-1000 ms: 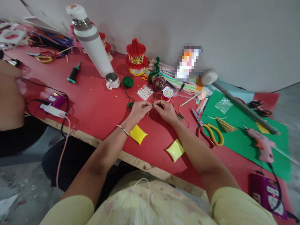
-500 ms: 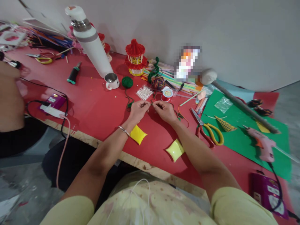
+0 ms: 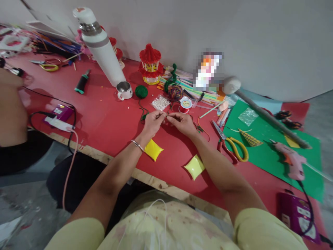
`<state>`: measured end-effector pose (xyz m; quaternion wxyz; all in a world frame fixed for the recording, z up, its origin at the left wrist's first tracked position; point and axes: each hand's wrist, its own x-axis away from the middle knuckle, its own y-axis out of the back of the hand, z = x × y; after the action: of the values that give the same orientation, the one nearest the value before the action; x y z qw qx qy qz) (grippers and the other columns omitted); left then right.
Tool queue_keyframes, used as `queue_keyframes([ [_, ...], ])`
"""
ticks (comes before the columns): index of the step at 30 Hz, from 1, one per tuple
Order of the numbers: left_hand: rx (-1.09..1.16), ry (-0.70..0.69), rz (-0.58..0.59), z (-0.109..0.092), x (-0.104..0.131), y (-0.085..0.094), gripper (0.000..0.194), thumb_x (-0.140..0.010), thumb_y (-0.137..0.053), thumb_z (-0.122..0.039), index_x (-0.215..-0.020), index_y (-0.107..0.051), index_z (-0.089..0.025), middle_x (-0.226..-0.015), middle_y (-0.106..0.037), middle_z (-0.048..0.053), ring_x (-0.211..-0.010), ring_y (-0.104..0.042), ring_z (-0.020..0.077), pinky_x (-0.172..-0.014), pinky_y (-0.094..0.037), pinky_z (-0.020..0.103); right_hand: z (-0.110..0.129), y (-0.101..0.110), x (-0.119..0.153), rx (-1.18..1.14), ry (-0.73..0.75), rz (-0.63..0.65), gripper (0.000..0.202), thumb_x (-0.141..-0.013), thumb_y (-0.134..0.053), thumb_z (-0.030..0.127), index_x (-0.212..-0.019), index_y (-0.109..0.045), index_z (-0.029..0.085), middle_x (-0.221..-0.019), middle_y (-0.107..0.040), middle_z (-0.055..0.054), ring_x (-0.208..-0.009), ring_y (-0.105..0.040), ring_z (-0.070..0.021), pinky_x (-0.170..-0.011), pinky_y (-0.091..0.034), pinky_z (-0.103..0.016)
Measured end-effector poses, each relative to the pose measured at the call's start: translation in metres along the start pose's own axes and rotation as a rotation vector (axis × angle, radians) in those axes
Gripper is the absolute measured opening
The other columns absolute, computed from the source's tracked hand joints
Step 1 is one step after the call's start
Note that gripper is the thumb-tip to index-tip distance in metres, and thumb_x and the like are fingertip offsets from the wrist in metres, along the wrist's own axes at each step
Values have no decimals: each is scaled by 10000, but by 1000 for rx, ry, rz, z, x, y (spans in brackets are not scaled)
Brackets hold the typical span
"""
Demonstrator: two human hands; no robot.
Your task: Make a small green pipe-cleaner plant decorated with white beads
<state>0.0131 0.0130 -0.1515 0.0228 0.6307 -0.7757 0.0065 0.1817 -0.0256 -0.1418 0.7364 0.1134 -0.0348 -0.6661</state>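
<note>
My left hand (image 3: 154, 123) is closed in a pinch above the red tabletop. Close beside it, my right hand (image 3: 181, 123) is pinched too, and the fingertips of both meet. Whatever they hold is too small to make out. Just beyond them lie a bag of white beads (image 3: 160, 102) and a spool of red thread (image 3: 185, 105). A green yarn ball (image 3: 141, 91) and a multicoloured yarn ball (image 3: 175, 92) sit farther back. A yellow packet (image 3: 153, 150) lies by my left wrist, and a pale yellow packet (image 3: 195, 167) is beside my right forearm.
Scissors (image 3: 231, 142) and a pink glue gun (image 3: 290, 159) lie at right. A white bottle (image 3: 102, 52), a metal cup (image 3: 124, 91) and a red lantern-like craft (image 3: 151, 64) stand at the back. Another person's arm (image 3: 11, 107) is at far left.
My right hand has shifted slightly left, bringing its fingertips against those of my left hand. The objects on the table have stayed where they were.
</note>
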Motion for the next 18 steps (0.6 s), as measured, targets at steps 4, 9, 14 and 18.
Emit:
queue_keyframes([
  [4, -42, -10, 6, 0, 1, 0, 214, -820, -678, -382, -829, -715, -171, -609, -615, -13, -536, -508, 92, -510, -351, 213, -6, 0, -1, 80, 1, -26, 328, -917, -628, 487, -851, -735, 184, -713, -691, -8, -630, -589, -131, -617, -460, -261],
  [9, -38, -3, 32, -1, 2, 1, 232, -828, -678, -401, -782, -688, -174, -588, -585, -18, -507, -457, 81, -497, -321, 216, -7, 1, 0, 92, 21, -49, 302, -910, -640, 461, -858, -735, 179, -728, -693, -19, -651, -596, -139, -634, -471, -273],
  [14, -32, 24, 95, -3, 2, 1, 253, -815, -700, -421, -826, -713, -169, -587, -592, -6, -494, -443, 81, -486, -305, 219, -8, -1, -3, 77, 109, -136, 324, -849, -729, 454, -1074, -771, 225, -985, -760, -50, -835, -656, -173, -784, -525, -312],
  [18, 9, 77, 168, -10, 4, 3, 333, -836, -680, -484, -748, -708, -164, -587, -599, 9, -445, -360, 58, -448, -245, 227, -12, -3, -5, 59, 105, -216, 205, -842, -731, 400, -927, -794, 225, -901, -764, -44, -843, -673, -186, -828, -527, -337],
])
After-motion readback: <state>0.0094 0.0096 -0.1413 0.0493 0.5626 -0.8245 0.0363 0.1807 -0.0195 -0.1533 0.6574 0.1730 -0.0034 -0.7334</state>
